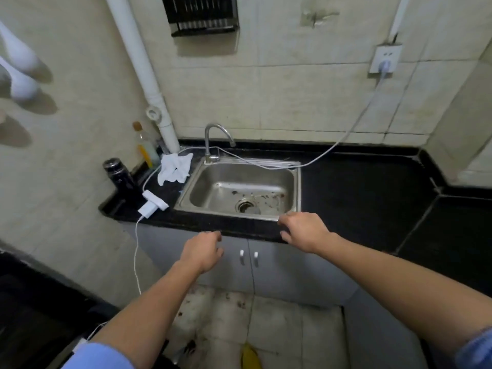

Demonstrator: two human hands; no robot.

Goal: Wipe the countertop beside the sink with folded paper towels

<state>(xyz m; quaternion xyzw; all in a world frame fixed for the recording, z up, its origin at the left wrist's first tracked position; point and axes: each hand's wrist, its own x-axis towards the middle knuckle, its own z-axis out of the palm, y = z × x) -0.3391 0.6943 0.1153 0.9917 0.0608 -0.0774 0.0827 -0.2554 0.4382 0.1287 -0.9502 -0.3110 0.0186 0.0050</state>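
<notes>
The crumpled white paper towels (174,167) lie left of centre in the frame on the black stone countertop (359,193). They sit just beside the left rim of the stainless steel sink (239,187) and below the foot of the white drain pipe (149,83). White adapter blocks on a white cable (153,205) sit just below and left of them.

Both hands are empty. The left hand (203,249), lower centre, hovers below the counter's front edge with fingers loosely curled. The right hand (303,230) rests relaxed fingers at the edge in front of the sink.

The towels look light, soft and limp, and would probably tear if damp. A pinch across the bunched middle, clear of the cable, should gather them for folding.
</notes>
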